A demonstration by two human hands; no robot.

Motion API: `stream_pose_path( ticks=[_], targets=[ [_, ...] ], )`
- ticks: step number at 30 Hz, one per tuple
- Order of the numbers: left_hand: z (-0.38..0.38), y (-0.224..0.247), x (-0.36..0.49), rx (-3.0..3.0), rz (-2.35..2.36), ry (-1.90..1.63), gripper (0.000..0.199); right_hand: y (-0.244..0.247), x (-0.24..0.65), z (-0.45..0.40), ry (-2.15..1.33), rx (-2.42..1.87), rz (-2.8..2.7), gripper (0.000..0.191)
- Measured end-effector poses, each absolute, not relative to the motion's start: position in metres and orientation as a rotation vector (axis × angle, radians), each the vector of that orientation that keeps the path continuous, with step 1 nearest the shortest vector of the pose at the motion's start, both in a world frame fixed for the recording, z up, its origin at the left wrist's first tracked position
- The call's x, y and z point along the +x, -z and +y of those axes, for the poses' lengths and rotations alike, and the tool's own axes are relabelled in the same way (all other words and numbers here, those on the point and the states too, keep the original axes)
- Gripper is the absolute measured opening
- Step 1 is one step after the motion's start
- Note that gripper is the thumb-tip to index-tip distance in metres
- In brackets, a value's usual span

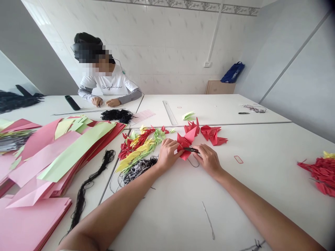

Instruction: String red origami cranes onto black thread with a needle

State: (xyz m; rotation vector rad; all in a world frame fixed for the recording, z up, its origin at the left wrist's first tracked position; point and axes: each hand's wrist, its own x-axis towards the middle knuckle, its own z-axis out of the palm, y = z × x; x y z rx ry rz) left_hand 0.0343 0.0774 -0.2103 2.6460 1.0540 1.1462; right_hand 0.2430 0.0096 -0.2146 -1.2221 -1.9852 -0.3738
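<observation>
A red folded paper piece (186, 141) is pinched between the fingers of my left hand (169, 153) near the middle of the table. My right hand (208, 159) is closed on a small dark tool (191, 150), whose tip touches the red paper. Just beyond my hands lie more red folded pieces (213, 135). To the left of my left hand is a pile of small red, yellow and green folded papers (140, 146), with a tangle of black and white cord (138, 170) in front of it. A dark thread loops below the red paper.
Pink and green paper sheets (65, 153) and black cord (83, 191) cover the left side. A ruler (169, 112) lies farther back. Red folded papers (320, 174) sit at far right. A person (107, 83) sits across the table at back left.
</observation>
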Motion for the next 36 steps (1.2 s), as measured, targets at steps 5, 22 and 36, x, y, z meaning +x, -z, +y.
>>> stream_pose_path(
  ticks=[5, 22, 36],
  targets=[
    [0.082, 0.21, 0.035, 2.125, 1.05, -1.248, 0.018, 0.216, 0.244, 0.01, 0.286, -1.246, -1.867, 0.018],
    [0.089, 0.212, 0.035, 1.129, 0.692, -1.091, 0.023, 0.219, 0.231, 0.008, 0.182, -1.205, -1.922, 0.021],
    [0.089, 0.211, 0.037, 1.042, 0.688, -1.14, 0.017, 0.217, 0.226, 0.005, 0.126, -1.012, -2.296, 0.015]
  ],
)
